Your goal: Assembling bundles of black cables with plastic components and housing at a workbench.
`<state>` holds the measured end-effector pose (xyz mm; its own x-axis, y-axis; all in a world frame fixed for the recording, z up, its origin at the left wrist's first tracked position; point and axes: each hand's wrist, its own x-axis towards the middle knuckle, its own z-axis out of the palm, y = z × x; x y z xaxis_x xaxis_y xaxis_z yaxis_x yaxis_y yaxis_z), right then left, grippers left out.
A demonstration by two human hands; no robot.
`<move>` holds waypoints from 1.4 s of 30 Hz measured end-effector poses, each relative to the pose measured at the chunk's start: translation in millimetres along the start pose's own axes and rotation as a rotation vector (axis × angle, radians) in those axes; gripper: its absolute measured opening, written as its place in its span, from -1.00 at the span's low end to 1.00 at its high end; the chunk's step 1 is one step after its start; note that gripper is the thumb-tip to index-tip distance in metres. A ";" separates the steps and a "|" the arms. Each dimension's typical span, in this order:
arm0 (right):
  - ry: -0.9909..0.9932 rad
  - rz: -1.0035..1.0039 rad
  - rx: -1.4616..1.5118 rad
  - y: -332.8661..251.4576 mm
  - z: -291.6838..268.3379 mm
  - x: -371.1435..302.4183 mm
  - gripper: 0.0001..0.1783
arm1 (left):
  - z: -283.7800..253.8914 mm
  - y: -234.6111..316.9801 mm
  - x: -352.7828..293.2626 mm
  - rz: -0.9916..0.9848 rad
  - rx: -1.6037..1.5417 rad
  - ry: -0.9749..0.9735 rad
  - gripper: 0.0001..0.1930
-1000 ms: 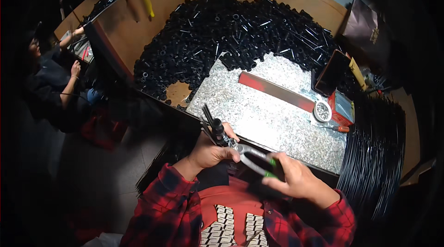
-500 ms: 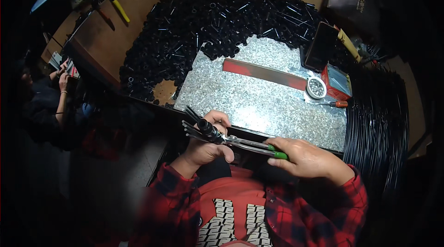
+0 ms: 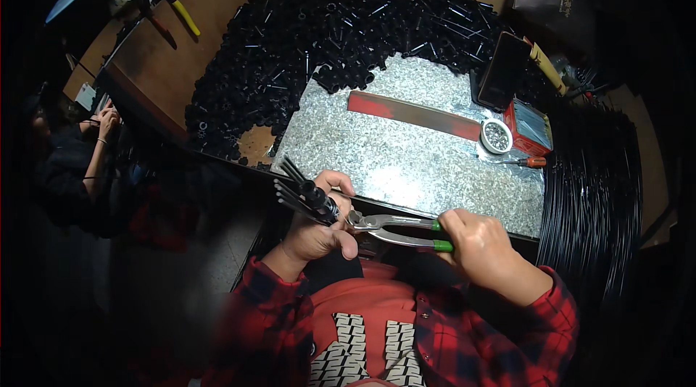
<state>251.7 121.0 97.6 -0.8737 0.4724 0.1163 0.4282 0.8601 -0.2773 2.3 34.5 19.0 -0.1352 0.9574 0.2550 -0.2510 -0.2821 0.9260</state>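
My left hand [image 3: 313,231] is closed round a black tubular hub [image 3: 317,200], from which several thin black rods [image 3: 290,185] stick out up and to the left. My left thumb points right, below the hub. In my right hand [image 3: 475,242] is a pair of end-cutting pincers [image 3: 399,231] with metal arms and green grips. The pincers' handles are spread, and their rounded head lies just right of the hub, beside my left fingers. Whether the jaws touch anything is too small to tell.
Beyond my hands is a speckled stone slab [image 3: 326,140] with a reddish bar [image 3: 413,119], a white cup of small metal bits [image 3: 496,136] and a screwdriver [image 3: 535,162]. Black parts [image 3: 348,25] are heaped behind. Long black rods [image 3: 591,198] hang at right. A co-worker [image 3: 94,140] is at left.
The pincers' handles have spread apart, and their head has drawn off the hub. My left hand with the hub has shifted slightly left and up.
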 end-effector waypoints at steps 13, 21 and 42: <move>0.026 -0.089 -0.289 -0.7 -7.7 -5.0 -0.69 | 8.8 -9.1 -4.1 -0.228 -0.017 -0.147 -0.29; -0.113 -0.003 -0.156 -2.2 7.4 2.6 -0.76 | 1.8 -16.6 -7.3 -0.174 -0.078 -0.044 -0.38; 0.351 0.018 0.634 -20.8 12.2 24.0 -0.58 | 18.3 2.9 -4.4 -0.024 0.259 -0.129 -0.72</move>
<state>219.0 112.1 94.5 -0.6965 0.6111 0.3760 0.1325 0.6246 -0.7696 19.7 30.6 25.7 -0.0053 0.9682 0.2503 0.0025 -0.2503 0.9682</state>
